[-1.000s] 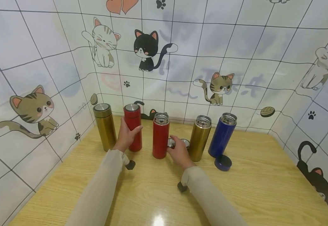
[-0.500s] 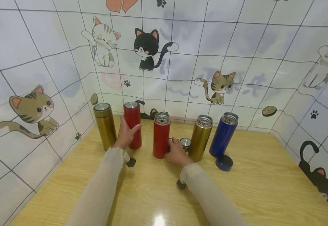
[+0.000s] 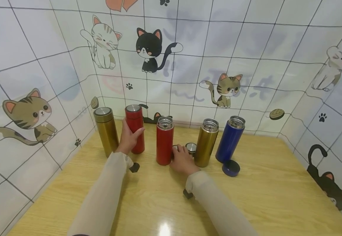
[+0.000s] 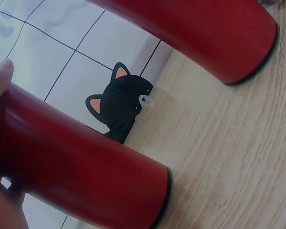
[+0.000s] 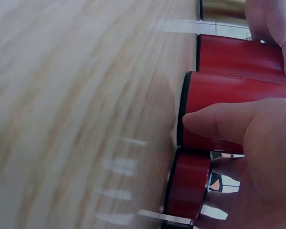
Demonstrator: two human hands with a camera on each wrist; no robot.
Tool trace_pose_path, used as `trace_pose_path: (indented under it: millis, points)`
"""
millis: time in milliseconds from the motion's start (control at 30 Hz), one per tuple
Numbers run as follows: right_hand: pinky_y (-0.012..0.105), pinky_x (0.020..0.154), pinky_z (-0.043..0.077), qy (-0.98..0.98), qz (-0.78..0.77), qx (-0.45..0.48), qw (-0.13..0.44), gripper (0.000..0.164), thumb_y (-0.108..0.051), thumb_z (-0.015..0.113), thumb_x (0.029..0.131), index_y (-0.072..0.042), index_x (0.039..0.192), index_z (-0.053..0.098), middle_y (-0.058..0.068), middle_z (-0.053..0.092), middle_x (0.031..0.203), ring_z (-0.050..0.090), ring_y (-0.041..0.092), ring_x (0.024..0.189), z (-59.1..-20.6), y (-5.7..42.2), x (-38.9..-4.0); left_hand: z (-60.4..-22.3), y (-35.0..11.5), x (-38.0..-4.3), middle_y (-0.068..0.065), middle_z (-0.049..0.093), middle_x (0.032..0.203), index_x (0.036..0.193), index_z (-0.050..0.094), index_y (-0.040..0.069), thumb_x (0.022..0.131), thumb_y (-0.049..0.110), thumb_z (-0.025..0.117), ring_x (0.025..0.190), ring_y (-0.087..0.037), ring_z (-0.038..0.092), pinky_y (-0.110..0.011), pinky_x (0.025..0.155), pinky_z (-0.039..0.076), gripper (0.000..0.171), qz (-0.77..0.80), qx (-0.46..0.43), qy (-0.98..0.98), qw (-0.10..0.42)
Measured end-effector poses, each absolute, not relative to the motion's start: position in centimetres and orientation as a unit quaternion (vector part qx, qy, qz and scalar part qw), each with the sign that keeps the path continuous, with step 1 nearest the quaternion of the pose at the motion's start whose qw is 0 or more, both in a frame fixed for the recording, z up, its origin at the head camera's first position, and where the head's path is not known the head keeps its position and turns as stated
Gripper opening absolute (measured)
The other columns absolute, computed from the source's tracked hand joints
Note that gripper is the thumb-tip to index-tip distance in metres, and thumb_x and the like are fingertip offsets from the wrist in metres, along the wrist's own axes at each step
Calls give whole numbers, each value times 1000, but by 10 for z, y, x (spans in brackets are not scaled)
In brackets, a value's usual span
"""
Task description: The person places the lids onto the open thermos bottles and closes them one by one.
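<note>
My left hand grips a red thermos bottle with its lid on, thumb on the near side. I cannot tell whether its base touches the table. Beside it stands a red thermos without a lid, its steel mouth showing. My right hand reaches low beside that open bottle, around a red lid on the table. In the right wrist view the thumb extends straight across the open bottle's base, while the other fingers pass behind the lid. Fingertip contact with the lid is partly hidden.
A capped gold thermos stands at the left. Right of my right hand are a steel-topped lid, an open gold thermos and an open blue thermos. A blue lid lies before it. Cat-printed wall covering bounds the table.
The capped red bottle in my left hand has shifted slightly up or back. My right hand has moved slightly left and lower over the red lid, covering more of it.
</note>
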State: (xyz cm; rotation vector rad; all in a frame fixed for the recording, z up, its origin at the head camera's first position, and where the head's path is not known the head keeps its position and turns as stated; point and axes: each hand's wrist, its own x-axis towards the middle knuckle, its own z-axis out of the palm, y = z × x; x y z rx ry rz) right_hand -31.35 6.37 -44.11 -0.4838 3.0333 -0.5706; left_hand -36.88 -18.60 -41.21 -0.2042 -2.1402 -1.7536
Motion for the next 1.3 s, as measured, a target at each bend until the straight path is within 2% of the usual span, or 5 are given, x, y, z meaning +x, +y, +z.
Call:
trace_pose_path:
  millis: [233,367,533,1000,1300]
  points:
    - [54,98,39,974,-168,-151,1,61,-18,68,84,-14,142,48,11,44,135,39,34,122,-439,64,-311,-413,-186,-367,-14,43,135,147,16,17,89,15,72,122,-33,45,-55,105,35,81,-620,-59,-762,176]
    - [48,94,42,975,-169,-141,-1,62,-15,69,84,-11,142,49,12,43,132,39,33,113,-439,66,-311,-412,-185,-368,-13,44,135,149,15,18,89,15,71,122,-33,45,-55,105,34,82,-619,-52,-764,176]
    - [48,91,45,975,-180,-126,-3,53,-20,67,90,-10,140,50,12,42,130,38,33,113,-439,67,-309,-411,-182,-369,-15,43,137,150,14,17,88,15,71,123,-34,45,-55,105,34,85,-617,-50,-766,175]
    - [52,94,44,969,-220,-113,12,49,-20,70,87,-14,132,51,12,55,124,50,34,113,-440,68,-306,-403,-177,-362,-12,35,145,153,6,23,86,11,73,128,-32,39,-52,109,29,96,-615,-33,-763,197]
    - [49,91,46,966,-227,-125,11,51,-21,73,85,-12,131,53,13,54,120,49,32,109,-439,72,-304,-399,-158,-348,-6,27,152,153,13,22,84,13,71,137,-23,30,-45,112,27,91,-619,55,-728,291]
